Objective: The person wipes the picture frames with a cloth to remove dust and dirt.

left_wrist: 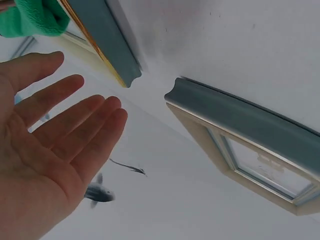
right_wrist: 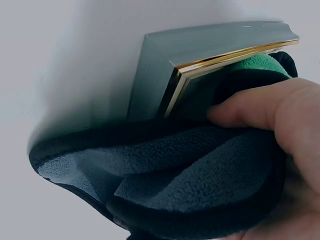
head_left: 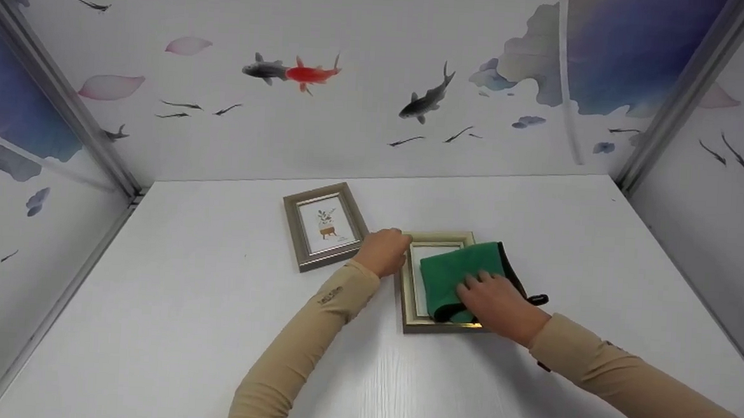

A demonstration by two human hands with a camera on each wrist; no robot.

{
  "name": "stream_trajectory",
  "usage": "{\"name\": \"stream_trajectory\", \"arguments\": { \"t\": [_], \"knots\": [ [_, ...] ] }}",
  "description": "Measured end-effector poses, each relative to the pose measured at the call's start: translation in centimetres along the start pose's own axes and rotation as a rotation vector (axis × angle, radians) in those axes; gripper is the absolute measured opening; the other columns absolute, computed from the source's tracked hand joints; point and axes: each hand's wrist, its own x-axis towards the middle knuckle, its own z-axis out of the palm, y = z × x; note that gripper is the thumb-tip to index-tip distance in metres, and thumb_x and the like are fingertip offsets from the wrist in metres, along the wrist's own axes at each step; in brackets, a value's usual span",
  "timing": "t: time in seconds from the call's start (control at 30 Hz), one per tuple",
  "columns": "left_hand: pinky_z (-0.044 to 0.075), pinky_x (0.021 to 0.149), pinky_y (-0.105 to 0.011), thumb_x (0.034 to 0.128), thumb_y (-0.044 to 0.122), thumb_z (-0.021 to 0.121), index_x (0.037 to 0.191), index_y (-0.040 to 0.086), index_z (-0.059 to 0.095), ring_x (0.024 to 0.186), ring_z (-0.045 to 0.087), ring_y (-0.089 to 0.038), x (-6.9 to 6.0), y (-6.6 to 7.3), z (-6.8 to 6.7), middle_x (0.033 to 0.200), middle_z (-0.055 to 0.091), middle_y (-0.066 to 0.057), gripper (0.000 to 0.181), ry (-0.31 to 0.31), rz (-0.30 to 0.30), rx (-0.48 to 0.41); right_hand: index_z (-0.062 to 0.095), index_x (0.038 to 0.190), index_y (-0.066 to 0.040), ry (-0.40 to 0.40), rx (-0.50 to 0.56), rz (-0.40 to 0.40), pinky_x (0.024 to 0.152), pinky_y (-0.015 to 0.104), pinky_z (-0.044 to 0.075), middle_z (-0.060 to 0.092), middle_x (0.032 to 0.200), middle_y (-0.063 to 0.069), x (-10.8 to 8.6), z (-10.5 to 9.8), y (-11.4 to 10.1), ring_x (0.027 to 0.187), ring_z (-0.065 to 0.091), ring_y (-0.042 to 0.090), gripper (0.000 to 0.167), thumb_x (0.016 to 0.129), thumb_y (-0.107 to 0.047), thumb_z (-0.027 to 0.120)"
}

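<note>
We pinch a folded green cloth in our right grip, the thumb tucked over its dark folds in the right wrist view. The cloth sits right under that grip, laid across the middle and right side of a pale gold frame. Our left grip holds nothing: its fingers are loosely extended beside the frame's upper left corner, and we cannot tell whether they touch it.

Around the cloth we see the frame's left rail, its top rail and part of the bottom one, while most of the right rail is covered. A narrow gap lies between this frame and a bronze frame beyond our left wrist. The white bench spreads wide on both sides and runs back to the wall.

The cloth looks soft, edged in black, with a black loop sticking out to the right. The gold frame lies flat and glints along its lower rail; the bronze one, turned askew, shows a potted-plant print.
</note>
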Motion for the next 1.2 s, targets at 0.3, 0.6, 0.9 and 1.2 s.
{"name": "stream_trajectory", "arguments": {
  "t": [0.3,0.6,0.9,1.2],
  "knots": [
    [0.052,0.082,-0.038,0.0936,0.006,0.06,0.115,0.006,0.068,0.099,0.061,-0.023,2.7,-0.2,1.8,0.106,0.066,-0.01,0.023,-0.13,-0.12,-0.107,0.063,0.1,0.006,-0.012,-0.004,0.017,0.058,0.038,0.051,0.062,0.091,0.018,0.5,0.5,-0.5,0.076,0.057,0.031,0.031,0.079,-0.01,0.079],
    [0.049,0.085,-0.035,0.0934,0.007,0.062,0.11,0.009,0.072,0.098,0.059,-0.021,3.1,-1.2,1.1,0.107,0.062,-0.009,0.019,-0.172,-0.043,-0.139,0.062,0.099,0.002,0.003,0.205,0.031,0.065,0.04,0.053,0.064,0.088,0.014,2.4,0.8,-0.7,0.08,0.062,0.03,0.029,0.073,0.006,0.074],
    [0.05,0.083,-0.035,0.0963,0.013,0.06,0.111,0.009,0.068,0.097,0.057,-0.021,2.7,-1.7,1.1,0.109,0.06,-0.01,0.018,-0.2,0.026,-0.1,0.064,0.12,-0.007,0.03,0.483,-0.196,0.086,0.037,0.051,0.066,0.115,0.006,2.6,1.2,-0.8,0.108,0.061,0.022,0.037,0.085,-0.007,0.074],
    [0.046,0.093,-0.036,0.0951,0.019,0.062,0.127,0.011,0.059,0.116,0.055,-0.023,2.8,-1.8,0.6,0.129,0.055,-0.01,0.034,-0.281,0.063,-0.06,0.062,0.123,-0.006,0.031,0.314,-0.214,0.087,0.043,0.051,0.064,0.121,0.009,0.2,0.4,0.3,0.111,0.06,0.027,0.05,0.077,-0.009,0.081]
  ]
}}
